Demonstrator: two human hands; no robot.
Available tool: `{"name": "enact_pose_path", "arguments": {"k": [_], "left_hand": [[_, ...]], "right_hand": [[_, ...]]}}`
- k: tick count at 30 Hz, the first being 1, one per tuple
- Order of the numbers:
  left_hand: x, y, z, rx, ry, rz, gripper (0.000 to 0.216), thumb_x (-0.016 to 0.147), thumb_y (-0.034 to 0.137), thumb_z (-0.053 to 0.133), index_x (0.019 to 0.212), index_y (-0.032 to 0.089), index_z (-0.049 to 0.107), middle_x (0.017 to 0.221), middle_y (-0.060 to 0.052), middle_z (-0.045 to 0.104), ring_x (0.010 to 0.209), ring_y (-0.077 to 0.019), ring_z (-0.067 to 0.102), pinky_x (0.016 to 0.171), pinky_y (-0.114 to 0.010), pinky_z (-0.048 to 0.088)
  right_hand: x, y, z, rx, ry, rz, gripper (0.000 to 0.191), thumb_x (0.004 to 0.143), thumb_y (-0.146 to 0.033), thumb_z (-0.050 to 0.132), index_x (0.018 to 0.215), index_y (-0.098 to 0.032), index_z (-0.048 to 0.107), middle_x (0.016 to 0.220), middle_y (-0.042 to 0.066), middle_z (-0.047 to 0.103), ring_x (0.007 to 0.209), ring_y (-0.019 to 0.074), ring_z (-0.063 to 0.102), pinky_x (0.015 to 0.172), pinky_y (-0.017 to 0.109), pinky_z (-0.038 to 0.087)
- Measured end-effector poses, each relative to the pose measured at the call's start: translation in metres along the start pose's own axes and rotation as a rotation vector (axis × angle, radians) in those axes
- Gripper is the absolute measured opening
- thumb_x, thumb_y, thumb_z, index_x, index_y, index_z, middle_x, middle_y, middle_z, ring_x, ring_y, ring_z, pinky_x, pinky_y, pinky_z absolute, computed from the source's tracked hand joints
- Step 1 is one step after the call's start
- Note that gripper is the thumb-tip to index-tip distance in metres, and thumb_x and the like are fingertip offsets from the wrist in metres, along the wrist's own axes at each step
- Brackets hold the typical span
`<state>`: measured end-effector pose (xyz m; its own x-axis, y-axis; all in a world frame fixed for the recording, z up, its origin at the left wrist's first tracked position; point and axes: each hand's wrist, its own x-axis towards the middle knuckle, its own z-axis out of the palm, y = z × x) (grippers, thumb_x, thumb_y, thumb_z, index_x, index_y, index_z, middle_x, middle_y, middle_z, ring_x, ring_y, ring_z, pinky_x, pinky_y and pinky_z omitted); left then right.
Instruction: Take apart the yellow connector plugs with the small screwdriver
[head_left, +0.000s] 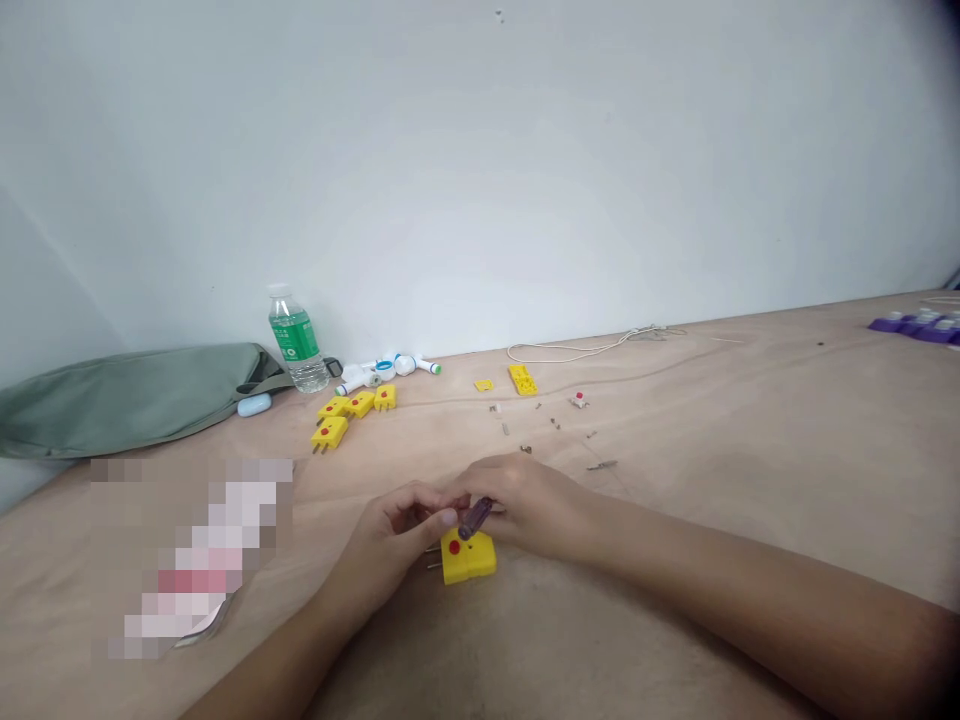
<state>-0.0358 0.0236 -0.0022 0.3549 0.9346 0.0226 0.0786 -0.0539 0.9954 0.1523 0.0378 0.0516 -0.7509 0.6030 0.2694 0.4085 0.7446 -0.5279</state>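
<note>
Just in front of me lies a yellow plug point(470, 566) with a red button on top and metal pins pointing left. My right hand point(517, 500) is closed around a screwdriver whose purple translucent handle point(475, 518) sticks up toward me at a tilt; its shaft and tip are hidden. My left hand point(401, 525) meets the right one at the plug's far edge. Its fingers are curled, with the thumb close to the handle and the plug's upper corner. Whatever lies between the left fingertips is hidden.
Several assembled yellow plugs point(330, 433) stand at left, near a water bottle point(298, 345), white pipe-like parts point(405, 366) and a green bag point(142, 395). Beyond my hands lie an open yellow shell point(523, 379), a red-buttoned piece point(579, 400), small metal parts point(555, 424) and a white cord point(570, 350).
</note>
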Motion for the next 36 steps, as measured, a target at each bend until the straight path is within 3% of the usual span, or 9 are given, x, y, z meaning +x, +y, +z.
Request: {"name": "enact_pose_path", "arguments": {"k": [3,5,8,12,16,21,33,36], "left_hand": [[-0.001,-0.002,0.0,0.078,0.053,0.006,0.032,0.073,0.036,0.069,0.097,0.018,0.06,0.087,-0.002,0.059,0.082,-0.0163,0.056,0.074,-0.028,0.046],[-0.002,-0.005,-0.001,0.125,0.076,0.009,0.033,0.071,0.033,0.07,0.097,0.018,0.058,0.085,-0.001,0.054,0.08,-0.0154,0.056,0.073,-0.028,0.046],[-0.002,-0.008,-0.001,0.175,0.076,-0.001,0.027,0.073,0.03,0.068,0.093,0.018,0.056,0.085,0.0,0.05,0.078,-0.0143,0.055,0.072,-0.028,0.044],[-0.002,-0.008,-0.001,0.185,0.077,-0.028,0.024,0.073,0.026,0.066,0.092,0.018,0.054,0.086,-0.001,0.05,0.08,-0.0147,0.053,0.073,-0.028,0.044],[-0.002,-0.008,-0.001,0.146,0.063,-0.045,0.023,0.074,0.025,0.064,0.092,0.019,0.052,0.088,-0.001,0.049,0.078,-0.014,0.053,0.071,-0.027,0.044],[-0.001,-0.005,0.0,0.16,0.046,-0.041,0.02,0.074,0.023,0.064,0.089,0.018,0.052,0.086,0.0,0.048,0.076,-0.0132,0.053,0.069,-0.026,0.042],[-0.011,0.011,0.002,0.382,-0.01,0.001,0.019,0.075,0.027,0.059,0.091,0.019,0.052,0.086,-0.001,0.05,0.081,-0.016,0.05,0.069,-0.025,0.041],[-0.018,0.016,0.005,0.55,-0.046,0.09,0.033,0.069,0.022,0.061,0.1,0.022,0.049,0.096,-0.003,0.052,0.085,-0.0188,0.052,0.073,-0.029,0.043]], "right_hand": [[0.004,0.009,-0.017,-0.089,0.027,0.034,0.023,0.077,-0.007,0.054,0.093,-0.015,0.068,0.089,0.006,0.071,0.079,0.0155,0.064,0.07,0.023,0.046],[0.006,0.023,-0.034,-0.178,0.114,0.117,0.02,0.077,-0.011,0.054,0.091,-0.017,0.068,0.088,0.004,0.071,0.08,0.0153,0.065,0.072,0.023,0.046],[0.007,0.053,-0.061,-0.367,0.25,0.409,0.018,0.08,-0.024,0.054,0.091,-0.021,0.069,0.094,0.002,0.07,0.087,0.0165,0.063,0.075,0.024,0.044],[0.005,0.094,-0.079,-0.463,0.318,0.624,0.015,0.075,-0.027,0.058,0.082,-0.019,0.07,0.091,0.006,0.069,0.083,0.0212,0.062,0.063,0.026,0.043],[0.004,0.12,-0.076,-0.503,0.304,0.78,0.015,0.07,-0.024,0.059,0.081,-0.02,0.069,0.092,0.005,0.069,0.081,0.0215,0.061,0.056,0.025,0.039],[0.008,0.131,-0.068,-0.48,0.239,0.913,0.023,0.067,-0.026,0.061,0.089,-0.021,0.068,0.093,0.006,0.069,0.081,0.0202,0.062,0.055,0.023,0.039],[0.006,0.129,-0.063,-0.489,0.153,1.002,0.02,0.067,-0.033,0.063,0.081,-0.021,0.069,0.085,0.007,0.068,0.078,0.0225,0.062,0.057,0.027,0.041],[0.005,0.128,-0.064,-0.496,0.16,0.993,0.021,0.067,-0.032,0.063,0.082,-0.019,0.068,0.087,0.009,0.068,0.08,0.0249,0.062,0.06,0.029,0.042]]}}
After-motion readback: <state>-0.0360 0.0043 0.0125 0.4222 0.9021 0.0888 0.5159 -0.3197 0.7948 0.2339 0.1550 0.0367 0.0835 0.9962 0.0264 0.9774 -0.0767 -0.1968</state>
